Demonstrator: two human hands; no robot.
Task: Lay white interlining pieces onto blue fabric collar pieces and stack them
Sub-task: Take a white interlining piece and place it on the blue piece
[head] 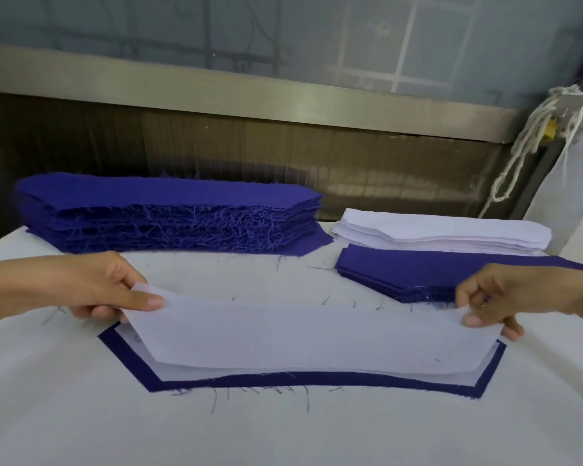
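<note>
**White piece held over blue collar piece, pinched at both ends**

Edges and room: the white table (283,432) has bare cloth from 4 to 8 o'clock of the work, crossed only by loose threads. At 11 o'clock a tall blue stack (169,213) with frayed edges sits near the table's far edge. At 1 o'clock a white stack (441,233) lies partly on a low blue stack (418,274). An open strip of table runs between these stacks and the hands. Behind the table is a metal rail (249,95), and a white cord (519,156) hangs at 2 o'clock.

Hands: the left hand (108,287) comes in from 9 o'clock, thumb on top, fingers curled below. The right hand (495,297) comes in from 3 o'clock in the same pose. Both wrists are above the table.

Grip and piece: each hand pinches one upper corner of the white piece (310,331) between thumb and fingers, so the piece spans hand to hand. Its far edge is raised and its near edge droops toward 6 o'clock. Beneath it lies a blue collar piece (317,378) flat on the table, with a second white piece (182,372) on top of it. The blue shows as a border at 3, 6 and 9 o'clock. The held piece sits slightly toward 12 o'clock of the lower white one; whether its near edge touches that one I cannot tell
</note>
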